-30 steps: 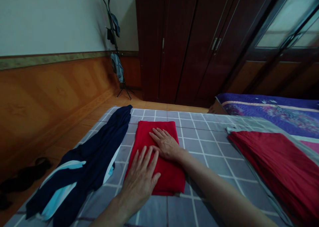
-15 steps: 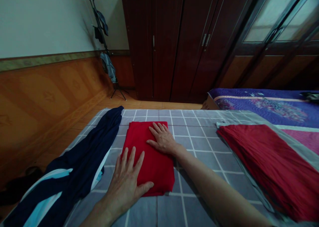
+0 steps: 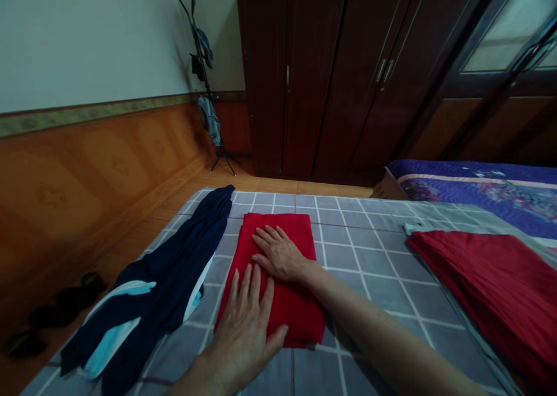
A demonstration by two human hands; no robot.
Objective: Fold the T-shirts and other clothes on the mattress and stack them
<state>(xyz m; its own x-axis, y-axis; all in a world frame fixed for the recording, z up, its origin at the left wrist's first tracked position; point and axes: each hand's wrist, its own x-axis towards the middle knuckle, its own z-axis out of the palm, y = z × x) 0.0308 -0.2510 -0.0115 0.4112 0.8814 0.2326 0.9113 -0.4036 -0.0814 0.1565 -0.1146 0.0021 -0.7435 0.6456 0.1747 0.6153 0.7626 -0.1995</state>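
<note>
A folded red cloth (image 3: 300, 320) lies as a flat rectangle on the grey checked bed cover (image 3: 369, 262). My left hand (image 3: 243, 332) rests on its near left part, palm down with the fingers stretched out. Just beyond it, my right hand (image 3: 281, 254) lies flat on the upper middle of the cloth, fingers spread a little. The two hands are close together, and neither grips anything. Left of the cloth is a long navy garment (image 3: 169, 274) with light blue and white parts. On the right lies a stack of red cloth (image 3: 487, 280) over grey-green fabric.
Dark wooden wardrobes (image 3: 326, 83) stand beyond the bed. A coat rack (image 3: 204, 65) holding caps and a cloth is in the back left corner. Another bed with a purple cover (image 3: 470, 181) is at the right. Dark footwear (image 3: 65, 306) lies on the floor at the left.
The view has turned a little to the left. My right hand has slid left across the red cloth, and my left hand is now nearer to it.
</note>
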